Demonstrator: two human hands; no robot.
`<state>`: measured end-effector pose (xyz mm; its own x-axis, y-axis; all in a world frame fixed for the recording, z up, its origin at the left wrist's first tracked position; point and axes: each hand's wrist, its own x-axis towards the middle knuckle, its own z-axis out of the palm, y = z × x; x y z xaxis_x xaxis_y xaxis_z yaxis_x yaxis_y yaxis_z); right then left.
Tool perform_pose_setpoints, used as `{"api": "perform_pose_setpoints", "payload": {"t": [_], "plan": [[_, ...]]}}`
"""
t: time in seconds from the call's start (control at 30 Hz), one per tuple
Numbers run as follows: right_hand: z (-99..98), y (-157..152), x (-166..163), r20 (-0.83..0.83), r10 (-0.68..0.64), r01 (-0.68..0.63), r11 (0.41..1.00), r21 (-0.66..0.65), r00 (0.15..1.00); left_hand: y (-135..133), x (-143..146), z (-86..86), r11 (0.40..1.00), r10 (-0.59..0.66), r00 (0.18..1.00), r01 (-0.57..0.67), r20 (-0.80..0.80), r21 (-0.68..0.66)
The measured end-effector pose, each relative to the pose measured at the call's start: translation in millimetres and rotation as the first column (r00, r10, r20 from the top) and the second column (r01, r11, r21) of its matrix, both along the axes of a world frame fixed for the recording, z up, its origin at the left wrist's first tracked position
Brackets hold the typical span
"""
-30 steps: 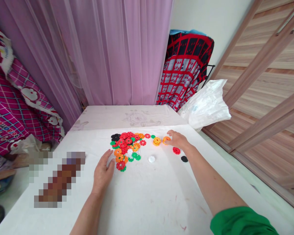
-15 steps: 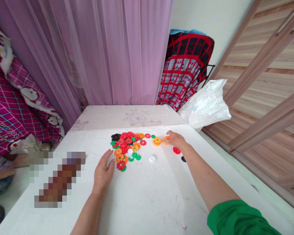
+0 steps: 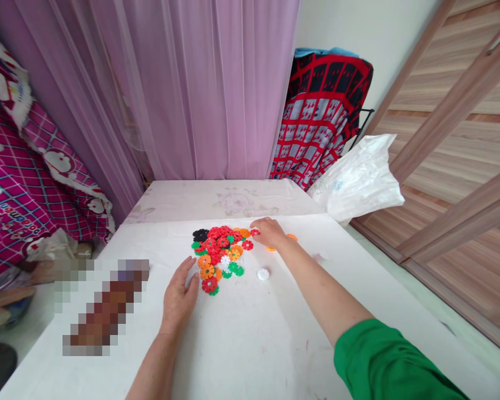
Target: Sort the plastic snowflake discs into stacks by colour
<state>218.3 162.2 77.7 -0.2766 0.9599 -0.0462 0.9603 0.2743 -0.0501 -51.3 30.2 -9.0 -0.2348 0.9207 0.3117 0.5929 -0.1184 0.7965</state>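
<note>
Snowflake-shaped plastic discs in red, orange, green, white and black lie in a loose pile (image 3: 220, 244) on the white-covered table. My left hand (image 3: 181, 291) rests at the pile's near left side with thumb and fingers apart, holding nothing. Reaching across to the pile's right side, my right hand (image 3: 270, 231) has its fingertips at a single red disc (image 3: 254, 233); its thumb is hidden. Partly behind my right wrist are yellow-orange discs (image 3: 270, 249), and an orange disc (image 3: 292, 237) lies beyond it. A white disc (image 3: 263, 274) sits apart, nearer to me.
A white plastic bag (image 3: 358, 180) stands at the table's far right corner. A pixelated patch (image 3: 112, 305) covers something on the left. Purple curtains (image 3: 208, 89) hang behind the table (image 3: 241, 344), and a wooden wardrobe (image 3: 454, 166) stands to the right.
My right hand has moved left, from the orange disc to the red disc beside the pile. The orange disc stays behind on the table. My left hand has barely moved.
</note>
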Motion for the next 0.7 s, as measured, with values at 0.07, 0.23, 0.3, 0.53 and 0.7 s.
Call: {"api": "perform_pose_setpoints", "payload": {"t": [0.07, 0.23, 0.3, 0.53, 0.7], "plan": [[-4.6, 5.8, -14.6, 0.011, 0.025, -0.025, 1.0, -0.018, 1.0, -0.7, 0.2, 0.3, 1.0, 0.0, 1.0, 0.0, 0.001, -0.001], [-13.5, 14.1, -27.9, 0.017, 0.04, -0.039, 0.998, -0.042, 0.999, -1.0, 0.2, -1.3, 1.0, 0.002, 1.0, -0.002, -0.007, -0.016], [-15.5, 15.2, -28.9, 0.014, 0.043, -0.042, 0.998, -0.043, 0.999, -0.6, 0.0, -2.5, 1.0, 0.003, 1.0, -0.003, -0.006, -0.004], [-2.4, 11.4, -2.4, -0.011, -0.014, 0.014, 1.0, 0.024, 1.0, 1.7, -0.4, -6.6, 1.0, 0.005, 1.0, -0.005, -0.001, 0.022], [15.2, 0.1, 61.1, -0.042, -0.149, 0.15, 0.988, 0.024, 0.988, 2.3, 0.1, -6.0, 1.0, -0.002, 1.0, 0.002, 0.004, 0.018]]}}
